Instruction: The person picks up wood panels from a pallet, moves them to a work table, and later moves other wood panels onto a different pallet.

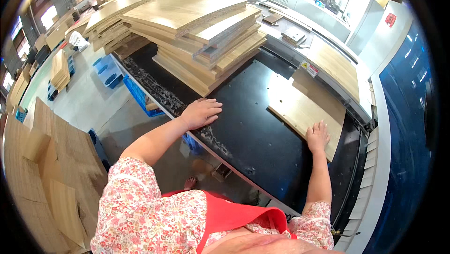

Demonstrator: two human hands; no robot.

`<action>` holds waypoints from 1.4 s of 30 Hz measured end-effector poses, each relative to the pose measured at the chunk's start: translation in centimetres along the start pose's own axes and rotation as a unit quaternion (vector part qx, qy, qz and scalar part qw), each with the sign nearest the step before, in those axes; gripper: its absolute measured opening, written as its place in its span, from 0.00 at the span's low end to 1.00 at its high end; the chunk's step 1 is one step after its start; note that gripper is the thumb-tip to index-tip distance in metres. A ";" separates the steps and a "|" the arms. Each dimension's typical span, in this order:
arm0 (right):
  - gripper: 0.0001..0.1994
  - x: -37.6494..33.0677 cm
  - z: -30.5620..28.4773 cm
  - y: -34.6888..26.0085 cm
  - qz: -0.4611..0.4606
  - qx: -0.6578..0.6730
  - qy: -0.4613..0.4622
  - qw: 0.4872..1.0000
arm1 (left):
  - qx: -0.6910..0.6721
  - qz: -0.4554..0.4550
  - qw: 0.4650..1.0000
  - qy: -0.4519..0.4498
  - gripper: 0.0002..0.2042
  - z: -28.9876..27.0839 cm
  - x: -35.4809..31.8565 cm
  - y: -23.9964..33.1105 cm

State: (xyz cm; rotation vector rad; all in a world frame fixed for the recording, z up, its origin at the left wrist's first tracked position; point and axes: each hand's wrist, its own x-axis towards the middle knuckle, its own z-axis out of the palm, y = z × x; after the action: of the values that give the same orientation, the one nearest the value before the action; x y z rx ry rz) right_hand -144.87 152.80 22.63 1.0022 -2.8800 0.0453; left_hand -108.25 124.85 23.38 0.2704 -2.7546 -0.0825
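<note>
My right hand (318, 136) lies flat, fingers spread and released, on the near corner of a light wood-grain panel (304, 108) lying flat on the black counter (248, 127), right side, close to the machine's grey rail (370, 160). My left hand (200, 112) rests open, palm down, on the counter's near edge, gripping nothing, just below the tall stack of cut boards (201, 33). The panel looks stiff, fairly thin, likely particleboard with a smooth laminate face, so probably slippery and moderately heavy. Best hold, I judge: its long edges, one hand per side, not the face. More boards (61, 69) sit on the floor to my left.
</note>
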 end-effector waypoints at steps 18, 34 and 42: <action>0.16 -36.3 11.2 -1.1 0.044 0.783 -0.207 0.586 | -0.035 0.108 0.990 0.088 0.16 4.3 -5.4 21.1; 0.35 -27.7 -12.7 -5.6 0.148 0.723 0.244 0.629 | -0.282 0.066 0.936 0.198 0.30 0.3 -4.1 25.3; 0.28 -19.4 -21.3 -9.0 0.010 0.479 0.155 0.864 | -0.500 0.016 0.829 0.249 0.41 -0.5 1.8 27.3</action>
State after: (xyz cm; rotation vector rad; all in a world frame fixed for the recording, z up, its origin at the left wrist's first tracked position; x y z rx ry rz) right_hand -122.52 158.94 41.93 0.9076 -2.4814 1.5936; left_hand -114.57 151.27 26.98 -0.0531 -1.8612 -1.2040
